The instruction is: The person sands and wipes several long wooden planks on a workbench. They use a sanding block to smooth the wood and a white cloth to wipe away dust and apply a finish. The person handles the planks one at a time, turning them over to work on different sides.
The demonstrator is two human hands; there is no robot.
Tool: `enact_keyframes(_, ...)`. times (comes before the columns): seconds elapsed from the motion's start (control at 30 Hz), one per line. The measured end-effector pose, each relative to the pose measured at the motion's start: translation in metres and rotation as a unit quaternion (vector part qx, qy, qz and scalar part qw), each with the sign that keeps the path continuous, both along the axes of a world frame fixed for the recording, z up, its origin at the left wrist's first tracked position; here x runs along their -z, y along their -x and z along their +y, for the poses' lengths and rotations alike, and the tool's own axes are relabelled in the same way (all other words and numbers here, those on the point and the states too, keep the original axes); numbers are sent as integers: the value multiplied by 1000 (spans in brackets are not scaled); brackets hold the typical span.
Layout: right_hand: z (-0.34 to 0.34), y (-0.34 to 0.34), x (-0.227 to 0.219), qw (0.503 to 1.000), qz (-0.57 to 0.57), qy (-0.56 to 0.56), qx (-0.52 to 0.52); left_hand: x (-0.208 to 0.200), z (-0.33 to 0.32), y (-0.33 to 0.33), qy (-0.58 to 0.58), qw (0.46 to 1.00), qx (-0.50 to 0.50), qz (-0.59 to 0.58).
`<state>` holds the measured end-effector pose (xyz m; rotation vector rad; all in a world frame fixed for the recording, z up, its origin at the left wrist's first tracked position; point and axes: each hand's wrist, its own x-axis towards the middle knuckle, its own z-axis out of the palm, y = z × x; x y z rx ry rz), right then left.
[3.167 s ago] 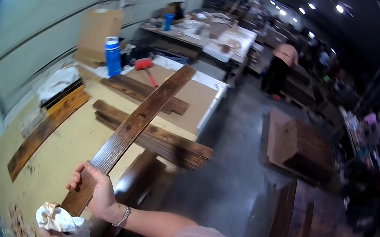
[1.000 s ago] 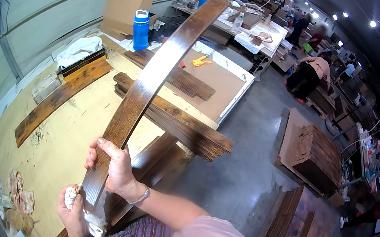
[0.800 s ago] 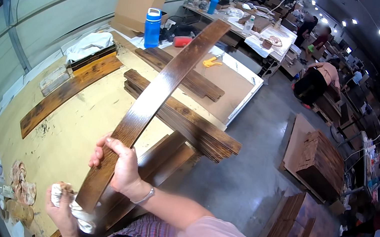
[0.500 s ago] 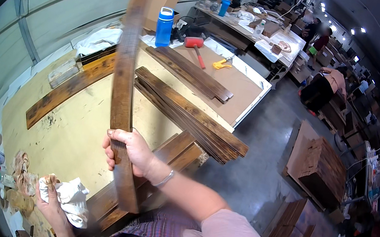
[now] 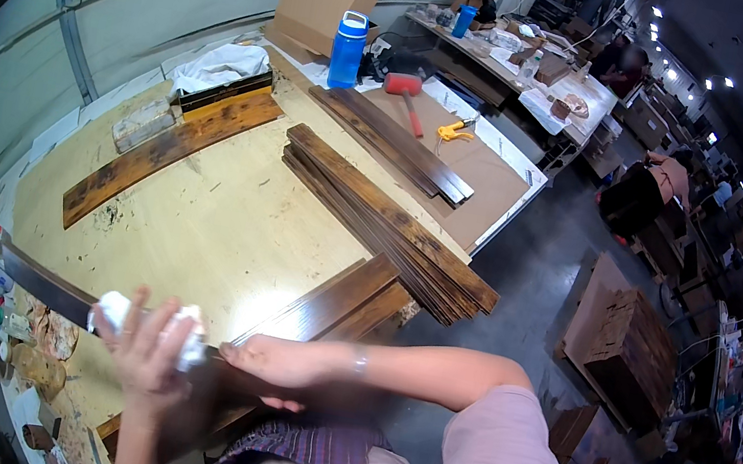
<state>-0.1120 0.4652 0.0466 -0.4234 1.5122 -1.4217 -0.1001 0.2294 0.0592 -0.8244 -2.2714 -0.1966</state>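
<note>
White cloth in left hand

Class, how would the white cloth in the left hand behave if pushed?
The white cloth is probably floppy, since it bunches in the left hand. Pushed, it would likely crumple rather than roll, its outline being irregular.

From far away I see a smooth-looking wood plank, shiny wood boards, a wrinkly white cloth rag, a smooth blue plastic bottle and a dull cardboard box.
</note>
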Motion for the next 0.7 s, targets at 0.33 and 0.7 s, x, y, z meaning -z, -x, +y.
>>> enact_keyframes(0.33,48,-29,-10,995,-44,-46,-74,-3,-170,19,-392,900,-190,-15)
enact_keyframes(0.7,22,-18,-6,980,-184,-6,-75,-1,16,-34,63,995,12,-72)
